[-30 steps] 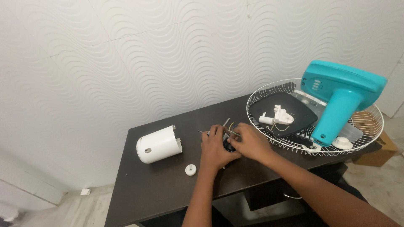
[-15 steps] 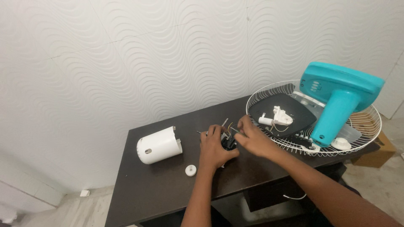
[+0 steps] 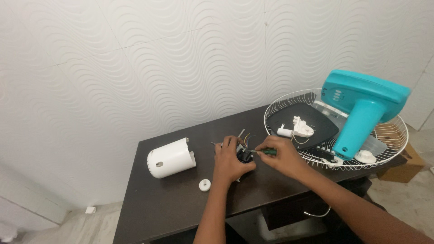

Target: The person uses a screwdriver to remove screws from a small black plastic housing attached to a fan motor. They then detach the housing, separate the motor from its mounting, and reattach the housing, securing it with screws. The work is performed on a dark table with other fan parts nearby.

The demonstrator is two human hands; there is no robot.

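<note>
Centrally, a small black motor part [image 3: 244,156] with coloured wires [image 3: 247,139] rising from it is gripped by the left hand [image 3: 229,161], whose fingers are curled closed around it on the dark surface [image 3: 172,199]. A green-handled screwdriver [image 3: 266,152] is held in the closed fingers of the right hand [image 3: 281,156], and its thin shaft is pointed left so that its tip meets the black part. The two hands are set just beside each other, nearly touching.

To the left, a white cylindrical housing [image 3: 172,157] is laid on its side, well apart from the hands, and a small white round knob [image 3: 205,185] is seen near the left wrist. To the right, a white wire fan guard [image 3: 337,131] is rested on the surface's end. Inside it a dark fan blade [image 3: 289,121] is laid, with a small white plastic piece [image 3: 298,128] on top, and a teal fan body [image 3: 361,104] is stood in the guard beside them. A cardboard box [image 3: 404,160] is partly seen behind the guard.
</note>
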